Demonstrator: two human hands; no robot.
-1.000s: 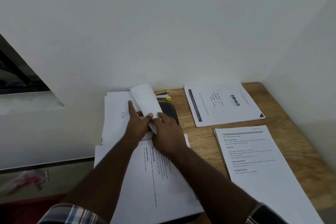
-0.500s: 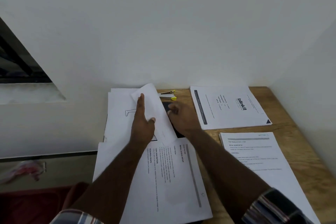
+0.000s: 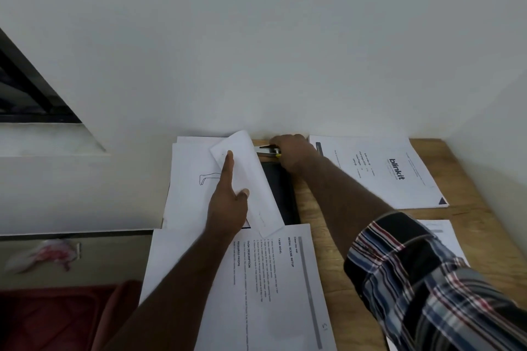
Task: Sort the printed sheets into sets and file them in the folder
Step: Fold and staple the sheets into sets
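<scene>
My left hand (image 3: 228,202) lies flat with straight fingers on a folded-over white sheet (image 3: 251,179), which sits on a stack of sheets with a line drawing (image 3: 188,179). A black folder (image 3: 281,194) shows under that stack, to the right of the fold. My right hand (image 3: 293,154) is at the back by the wall, its fingers curled round a small stapler (image 3: 266,150) with a yellow end. A printed text sheet (image 3: 271,279) lies nearest me.
A "blinkit" printed set (image 3: 379,171) lies at the back right of the wooden table (image 3: 322,225). Another printed sheet (image 3: 439,236) is partly hidden under my right sleeve. White walls close in at the back and right. A red cloth (image 3: 57,316) is lower left.
My right hand left the folded sheet and moved back and right to the stapler by the wall, closing round it. My left hand stayed pressing the fold.
</scene>
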